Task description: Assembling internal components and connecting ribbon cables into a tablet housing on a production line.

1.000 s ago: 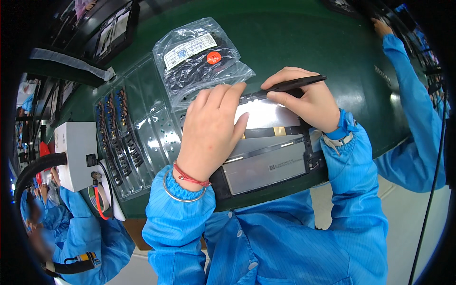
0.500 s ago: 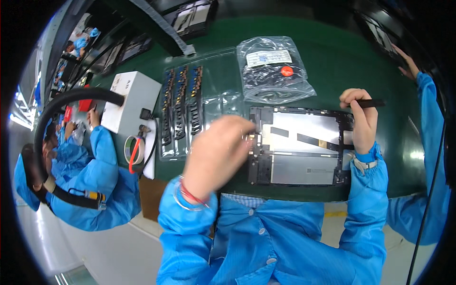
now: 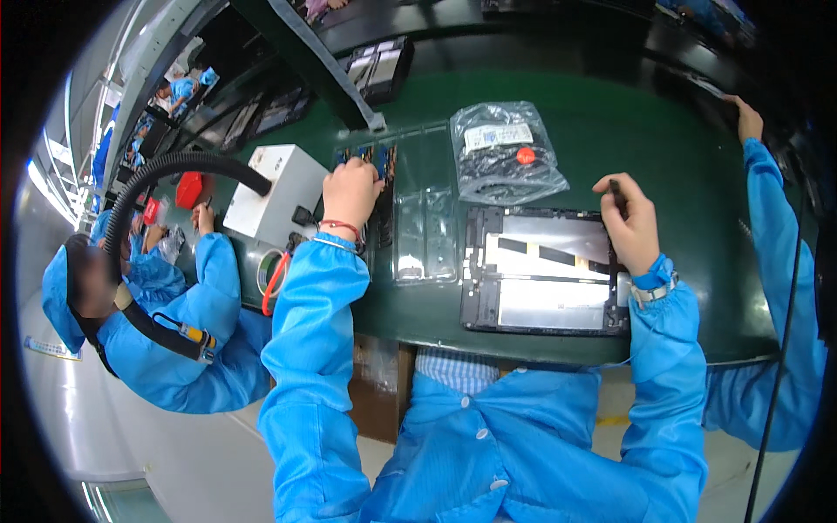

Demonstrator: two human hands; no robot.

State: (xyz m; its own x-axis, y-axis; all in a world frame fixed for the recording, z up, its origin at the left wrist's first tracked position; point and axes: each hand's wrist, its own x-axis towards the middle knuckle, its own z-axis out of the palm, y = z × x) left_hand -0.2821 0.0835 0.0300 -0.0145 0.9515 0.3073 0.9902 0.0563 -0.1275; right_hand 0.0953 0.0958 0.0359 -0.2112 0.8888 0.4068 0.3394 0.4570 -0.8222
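Observation:
My left hand [image 3: 350,193] reaches over the clear plastic tray [image 3: 425,228], its fingers bent down at the rows of small dark-and-blue electronic parts [image 3: 384,159]. The fingertips are partly hidden, so whether a part is between them cannot be seen. My right hand [image 3: 631,225] is closed around a short black pen-like tool [image 3: 617,196], above the right end of an opened tablet [image 3: 551,303]. That tablet lies flat before me, with a black frame, silvery inner plates and dark strips across them.
Behind the tablet lies a clear bag [image 3: 506,157] of dark parts with a red sticker. Left of the tray stand a white box [image 3: 270,192] with a black hose [image 3: 166,161] and a tape roll [image 3: 268,270]. Co-workers in blue sit at left [image 3: 183,349] and right [image 3: 767,218].
My left hand has moved from the tablet's left edge away to the parts tray. My right hand keeps the black tool, now turned differently. The view has shifted slightly.

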